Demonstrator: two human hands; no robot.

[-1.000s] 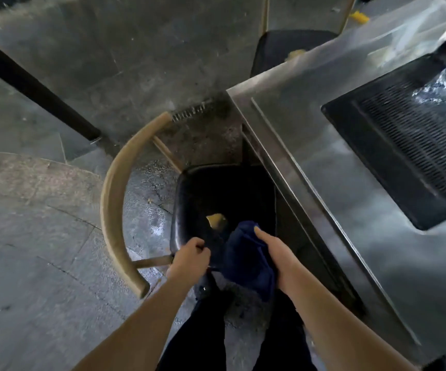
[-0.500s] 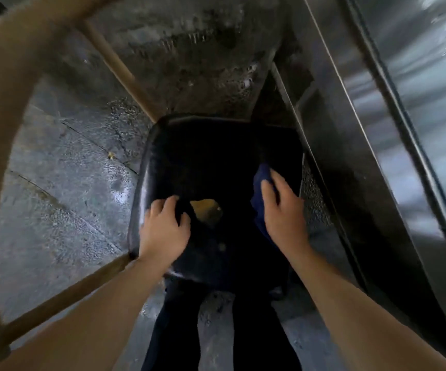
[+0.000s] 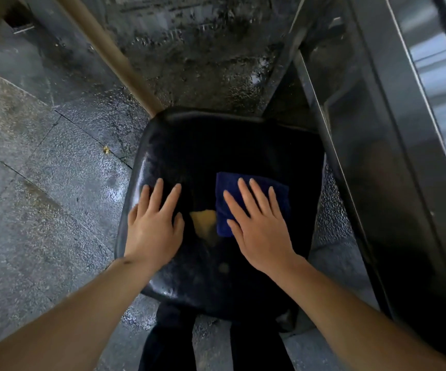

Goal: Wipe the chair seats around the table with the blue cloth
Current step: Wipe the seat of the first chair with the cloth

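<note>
1. While both bare arms reach down from the bottom of the view, the folded dark-blue terry cloth (image 3: 251, 202) lies flat on the glossy black padded chair seat (image 3: 197, 151), on the seat's right half and roughly midway between its front and back edges.
2. The right hand (image 3: 259, 226) rests palm-down on the cloth with its fingers (image 3: 244, 192) spread wide and straight; nothing is gripped, the hand only presses on top.
3. The fingertips stop short of the cloth's far edge, so a strip of blue shows beyond them, and the cloth's left edge shows past the thumb; the palm and wrist hide its near part.
4. The left hand (image 3: 155, 226) lies flat and open on the bare left half of the seat, fingers splayed, holding nothing and clear of the cloth.
5. Between the two hands a yellowish torn patch (image 3: 203, 223) shows in the seat surface, touching the cloth's left lower edge.
6. A tan wooden chair strut (image 3: 114, 57) runs diagonally from the upper left down to the seat's back corner.
7. The dark metal table edge (image 3: 377, 156) stands just beside the seat on the right.
8. Wet grey stone floor (image 3: 42, 183) surrounds the chair.
</note>
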